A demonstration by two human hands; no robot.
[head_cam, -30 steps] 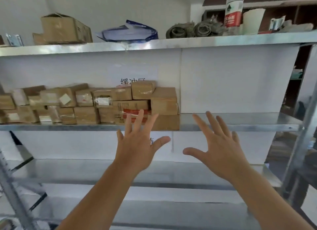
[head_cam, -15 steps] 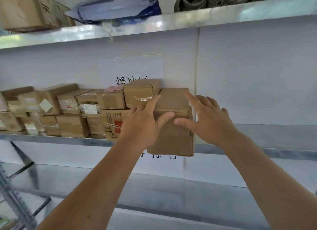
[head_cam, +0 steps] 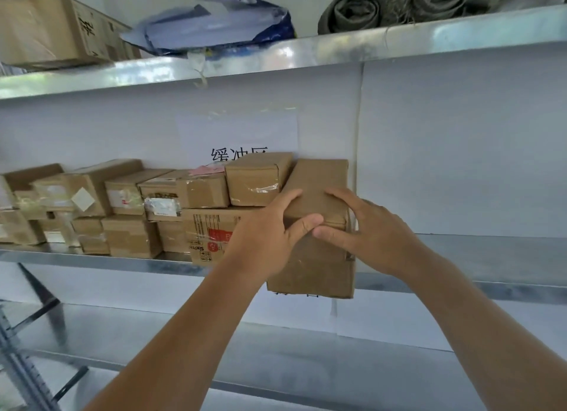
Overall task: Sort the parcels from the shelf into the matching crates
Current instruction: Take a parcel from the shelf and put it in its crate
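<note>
Stacked cardboard parcels (head_cam: pixel 129 208) are being carried along the left of the metal shelf (head_cam: pixel 491 251), before a white backing.

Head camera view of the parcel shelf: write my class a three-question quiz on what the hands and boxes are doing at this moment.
1. True or false: both hands grip the same plain brown cardboard box.
2. Which shelf holds the crumpled blue and white plastic bag? A top, B middle, C bottom.
3. Fill in: the left hand and right hand hold the box at the ____ end of the row of parcels.

Key: 1 true; 2 A; 3 right.
</note>
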